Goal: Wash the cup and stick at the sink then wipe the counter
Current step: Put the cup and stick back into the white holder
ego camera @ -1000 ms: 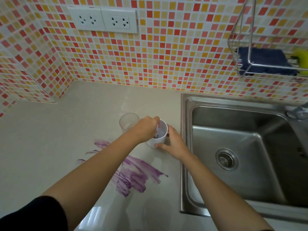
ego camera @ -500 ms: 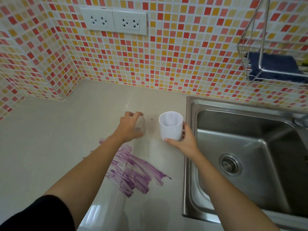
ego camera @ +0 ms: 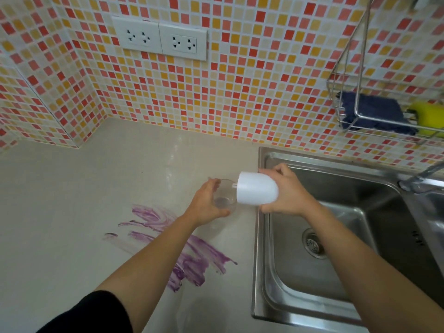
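No brand, label or writing can be read on anything in the frame. At lower left of centre, purple smears (ego camera: 182, 251) streak the pale counter (ego camera: 72, 200), running from the middle down toward your left forearm. Your left hand (ego camera: 204, 205) sits just above those smears, its fingers (ego camera: 212, 185) curled around a clear glass (ego camera: 224, 197) that stands upright on the counter with its mouth up. Touching the glass's right rim is the white cup (ego camera: 257, 187), lifted off the counter and tipped on its side: its long axis runs nearly level across the frame, its mouth facing left toward the glass, its base buried in your palm. Your right hand (ego camera: 286, 191) grips it at that base end, fingers (ego camera: 276, 170) wrapped over the top and thumb underneath, at the left rim of the steel sink (ego camera: 262, 272). You cannot make out the stick. On the tiled wall (ego camera: 240, 92) at upper left of centre are two white sockets (ego camera: 160, 40). At upper right hangs a wire rack (ego camera: 355, 87) holding a dark blue cloth (ego camera: 374, 112) and a yellow sponge (ego camera: 427, 116).
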The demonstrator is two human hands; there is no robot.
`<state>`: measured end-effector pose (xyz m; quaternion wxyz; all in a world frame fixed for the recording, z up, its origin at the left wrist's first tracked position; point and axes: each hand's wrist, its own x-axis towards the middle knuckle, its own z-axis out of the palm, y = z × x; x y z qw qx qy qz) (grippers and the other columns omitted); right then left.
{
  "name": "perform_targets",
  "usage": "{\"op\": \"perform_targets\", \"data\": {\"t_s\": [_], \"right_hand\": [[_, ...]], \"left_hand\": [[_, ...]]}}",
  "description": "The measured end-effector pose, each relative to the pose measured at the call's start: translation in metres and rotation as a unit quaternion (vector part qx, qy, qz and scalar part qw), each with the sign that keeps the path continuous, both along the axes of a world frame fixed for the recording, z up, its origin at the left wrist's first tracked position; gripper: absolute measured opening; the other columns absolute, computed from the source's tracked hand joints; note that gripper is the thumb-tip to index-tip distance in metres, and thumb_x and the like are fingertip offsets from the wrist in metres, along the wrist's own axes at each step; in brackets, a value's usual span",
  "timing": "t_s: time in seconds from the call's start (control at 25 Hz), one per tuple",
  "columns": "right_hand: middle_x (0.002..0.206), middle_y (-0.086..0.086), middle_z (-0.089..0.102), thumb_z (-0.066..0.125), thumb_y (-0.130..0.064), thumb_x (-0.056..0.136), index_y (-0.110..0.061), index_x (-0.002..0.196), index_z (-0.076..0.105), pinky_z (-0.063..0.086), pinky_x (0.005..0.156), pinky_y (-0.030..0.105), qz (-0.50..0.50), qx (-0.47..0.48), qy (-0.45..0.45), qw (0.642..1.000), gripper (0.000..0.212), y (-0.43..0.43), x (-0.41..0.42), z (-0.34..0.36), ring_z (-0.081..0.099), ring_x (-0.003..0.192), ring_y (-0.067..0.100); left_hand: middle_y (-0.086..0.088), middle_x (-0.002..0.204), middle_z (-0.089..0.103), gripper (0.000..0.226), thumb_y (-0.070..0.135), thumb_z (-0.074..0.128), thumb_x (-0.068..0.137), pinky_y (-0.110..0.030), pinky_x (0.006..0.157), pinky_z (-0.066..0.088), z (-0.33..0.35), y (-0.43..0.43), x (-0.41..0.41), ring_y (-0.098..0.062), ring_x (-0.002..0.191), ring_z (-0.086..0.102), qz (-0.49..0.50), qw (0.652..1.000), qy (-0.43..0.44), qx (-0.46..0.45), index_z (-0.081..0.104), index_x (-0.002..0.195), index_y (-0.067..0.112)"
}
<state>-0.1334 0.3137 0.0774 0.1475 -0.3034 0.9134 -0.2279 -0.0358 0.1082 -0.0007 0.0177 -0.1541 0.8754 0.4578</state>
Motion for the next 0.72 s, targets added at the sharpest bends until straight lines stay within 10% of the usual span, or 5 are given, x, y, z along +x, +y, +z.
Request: {"op": "perform_targets", "data": {"t_s": [0.52, 0.72], "right_hand": [[0.131, 0.001, 0.048, 0.076, -0.055, 0.063, -0.025, 0.131, 0.045, 0.041, 0.095, 0.039, 0.07, 0.015, 0.007, 0.997, 0.08, -0.084, 0.003, 0.031, 0.045, 0.115, 0.023], [0.135, -0.004, 0.043, 0.077, -0.027, 0.073, -0.028, 0.138, 0.037, 0.052, 0.078, 0.026, 0.052, -0.036, -0.223, 0.973, 0.076, -0.068, -0.009, 0.038, 0.046, 0.116, 0.018]], "left_hand": [[-0.001, 0.108, 0.064, 0.077, 0.025, 0.087, 0.06, -0.024, 0.076, 0.047, -0.006, 0.002, 0.009, -0.019, 0.097, 0.061, 0.056, 0.995, 0.018, 0.082, 0.049, 0.127, 0.017], [0.002, 0.106, 0.062, 0.078, 0.028, 0.088, 0.056, -0.024, 0.076, 0.045, -0.004, 0.001, 0.007, -0.017, 0.095, 0.058, 0.062, 0.996, 0.012, 0.07, 0.052, 0.124, 0.015]]}}
